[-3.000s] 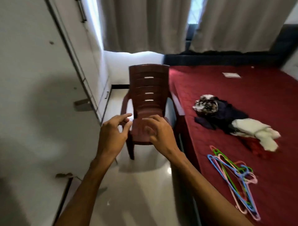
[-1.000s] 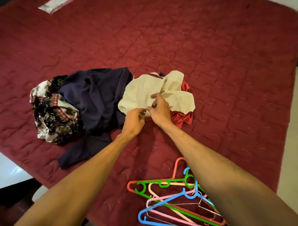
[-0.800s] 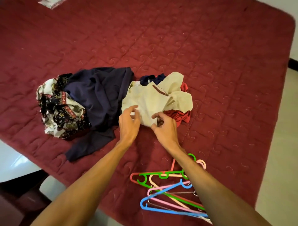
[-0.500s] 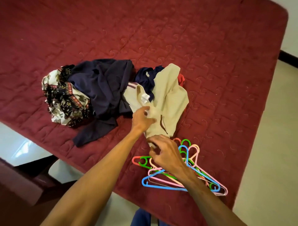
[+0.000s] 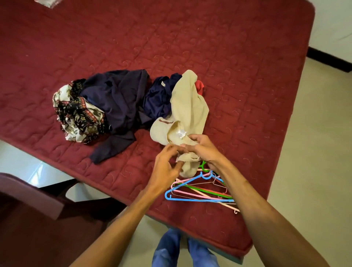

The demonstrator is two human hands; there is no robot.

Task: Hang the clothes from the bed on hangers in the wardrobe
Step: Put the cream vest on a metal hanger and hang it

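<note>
A cream garment (image 5: 188, 112) lies stretched toward the near edge of the red quilted bed (image 5: 228, 57). My right hand (image 5: 202, 150) grips its near end, fingers curled into the cloth. My left hand (image 5: 167, 167) hovers beside it with fingers loosely curled, touching or almost touching the fabric; I cannot tell whether it holds any. Behind the cream garment sit a navy garment (image 5: 118, 103), a second dark blue piece (image 5: 160, 95), a patterned black-and-white cloth (image 5: 76, 112) and a bit of red cloth (image 5: 200, 86). Several coloured plastic hangers (image 5: 200, 190) lie under my right wrist.
A dark red plastic chair (image 5: 28, 219) stands at the lower left beside the bed. Pale tiled floor (image 5: 314, 152) runs along the bed's right side. My own legs in blue trousers (image 5: 182, 249) are at the bed's near edge. A white paper (image 5: 49, 2) lies at the far left.
From the chair and wardrobe I turned to the bed. Both hands took the cream garment and pulled it toward me, over the hangers; the dark blue piece beneath it is now uncovered.
</note>
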